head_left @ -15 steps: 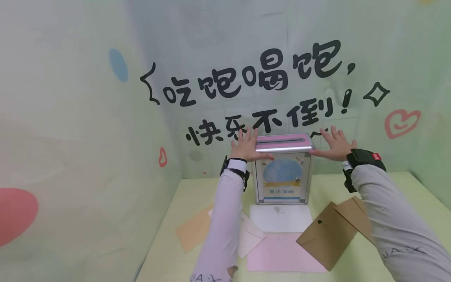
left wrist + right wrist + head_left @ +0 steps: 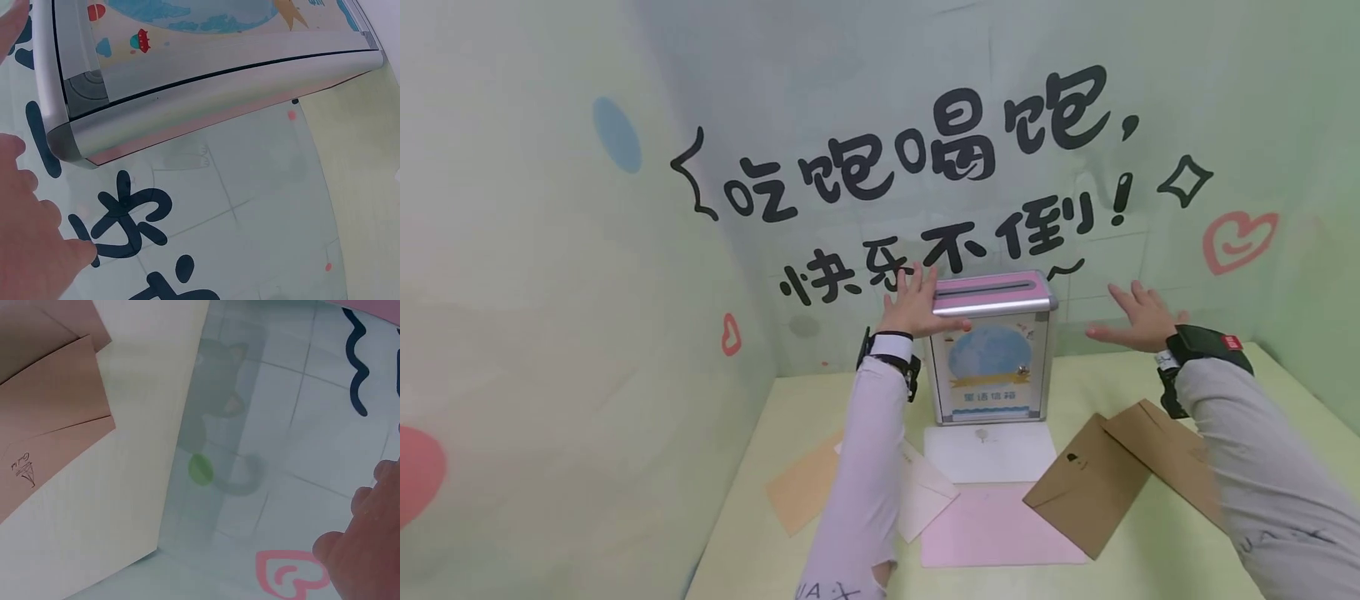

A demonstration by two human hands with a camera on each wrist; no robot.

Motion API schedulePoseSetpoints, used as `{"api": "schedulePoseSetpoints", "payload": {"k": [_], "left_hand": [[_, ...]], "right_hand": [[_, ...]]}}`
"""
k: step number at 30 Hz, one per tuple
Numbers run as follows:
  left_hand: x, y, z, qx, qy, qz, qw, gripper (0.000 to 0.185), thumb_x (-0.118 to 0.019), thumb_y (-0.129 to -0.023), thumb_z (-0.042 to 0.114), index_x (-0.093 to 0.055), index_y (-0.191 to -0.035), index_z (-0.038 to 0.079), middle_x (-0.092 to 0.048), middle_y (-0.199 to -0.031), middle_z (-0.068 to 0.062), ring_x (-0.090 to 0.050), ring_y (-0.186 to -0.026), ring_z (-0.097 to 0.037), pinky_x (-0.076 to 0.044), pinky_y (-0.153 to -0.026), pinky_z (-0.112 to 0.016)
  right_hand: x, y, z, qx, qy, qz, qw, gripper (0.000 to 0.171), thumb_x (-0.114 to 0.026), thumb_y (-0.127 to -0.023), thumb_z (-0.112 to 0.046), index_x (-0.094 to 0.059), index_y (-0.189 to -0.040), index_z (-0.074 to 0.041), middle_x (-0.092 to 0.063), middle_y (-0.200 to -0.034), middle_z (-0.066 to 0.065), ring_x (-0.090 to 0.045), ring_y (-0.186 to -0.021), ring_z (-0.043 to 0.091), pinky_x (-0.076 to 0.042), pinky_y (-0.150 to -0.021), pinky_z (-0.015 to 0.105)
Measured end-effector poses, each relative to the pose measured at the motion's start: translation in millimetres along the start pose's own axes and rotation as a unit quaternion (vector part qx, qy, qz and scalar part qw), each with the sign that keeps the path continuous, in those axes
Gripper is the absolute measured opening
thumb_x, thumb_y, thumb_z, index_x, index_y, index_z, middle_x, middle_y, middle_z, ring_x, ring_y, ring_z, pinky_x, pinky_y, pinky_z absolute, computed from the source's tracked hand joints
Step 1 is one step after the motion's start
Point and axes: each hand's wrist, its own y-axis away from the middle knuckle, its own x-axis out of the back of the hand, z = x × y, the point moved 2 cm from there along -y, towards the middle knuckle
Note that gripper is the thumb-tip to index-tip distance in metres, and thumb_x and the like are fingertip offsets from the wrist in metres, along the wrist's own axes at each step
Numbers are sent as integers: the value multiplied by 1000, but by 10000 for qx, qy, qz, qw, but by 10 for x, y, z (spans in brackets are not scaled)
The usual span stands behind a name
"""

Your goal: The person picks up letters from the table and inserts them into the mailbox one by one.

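Left hand on the letter box, right hand lifted off beside it

The letter box [image 2: 990, 350] stands upright on the bench [image 2: 1120, 542], against the wall with the black writing [image 2: 917, 167]. The left hand [image 2: 917, 304] lies flat against the box's left top edge, fingers [image 2: 951, 325] straight and gripping nothing. The right hand [image 2: 1138, 323] hovers to the right of the box, apart from it, fingers spread and released. In front of the box lie a white envelope [image 2: 988, 452], a pink envelope [image 2: 992, 525] and brown envelopes [image 2: 1090, 487].
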Motion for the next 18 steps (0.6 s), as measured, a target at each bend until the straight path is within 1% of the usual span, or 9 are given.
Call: {"api": "schedulePoseSetpoints", "payload": {"k": [5, 10, 13, 18], "left_hand": [[4, -7, -72, -13, 219, -7, 9998, 109, -59, -71, 67, 3, -147, 18, 10, -151, -8, 11, -137, -32, -8, -106, -55], [22, -42, -123, 10, 351, -22, 9994, 113, -61, -69, 66, 4, -147, 16, 13, -151, -8, 13, -136, -31, -8, -106, -54], [18, -90, -138, 11, 383, -12, 9993, 114, -62, -68, 66, 4, -147, 16, 13, -151, -8, 14, -136, -30, -9, -106, -54], [-6, -155, -144, -93, 458, -61, 9989, 115, -63, -67, 66, 4, -147, 15, 12, -151, -10, 12, -137, -31, -11, -106, -56]], "right_hand": [[-50, 66, 136, -73, -91, -151, 9998, 100, -52, -80, -59, -2, -143, 0, 5, -141, 37, 2, -128, 54, 1, -85, 78], [-63, 118, 271, -58, 30, -176, 9998, 99, -52, -80, -59, -3, -143, 1, 3, -141, 38, -2, -125, 57, -2, -84, 78], [-66, 146, 335, -106, 85, -177, 9998, 100, -51, -80, -59, -2, -143, 1, 1, -140, 40, -2, -125, 58, -2, -84, 78], [-74, 207, 407, -239, 75, -180, 9995, 101, -51, -80, -59, 1, -143, 1, 4, -139, 41, 0, -125, 58, -1, -84, 78]]}}
